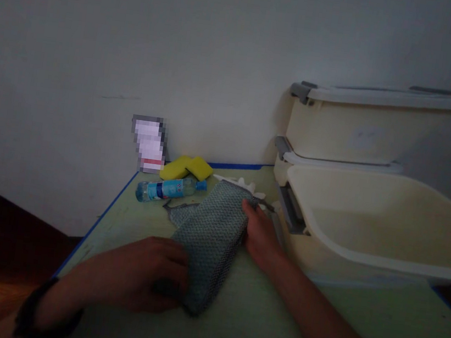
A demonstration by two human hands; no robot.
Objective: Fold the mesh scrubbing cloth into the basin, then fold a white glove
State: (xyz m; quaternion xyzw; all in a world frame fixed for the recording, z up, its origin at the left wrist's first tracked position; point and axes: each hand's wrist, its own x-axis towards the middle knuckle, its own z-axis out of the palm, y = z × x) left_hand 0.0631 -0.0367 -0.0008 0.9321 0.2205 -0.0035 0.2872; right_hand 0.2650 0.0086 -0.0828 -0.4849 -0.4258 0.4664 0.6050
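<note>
A grey-blue woven cloth point(214, 234) is stretched between my hands, tilted up above the table. My right hand point(262, 235) grips its upper right edge, with the thumb lying on the near face. At the lower left corner, my left hand point(153, 276) has its fingers curled round the cloth. A second piece of similar cloth point(181, 214) lies partly hidden behind the held one. Just beyond lies a clear plastic bottle point(171, 188) with a blue label and cap, on its side. A white object with knobbly ends point(244, 184) shows behind the cloth; its kind is unclear.
Two yellow sponges point(186, 168) lie by the wall. A blurred-out phone point(149, 145) leans upright at the far left corner. To the right stands an open cream bin point(347, 257), with another lidded bin point(339, 128) behind it. Blue tape point(98, 219) edges the green table point(239, 320).
</note>
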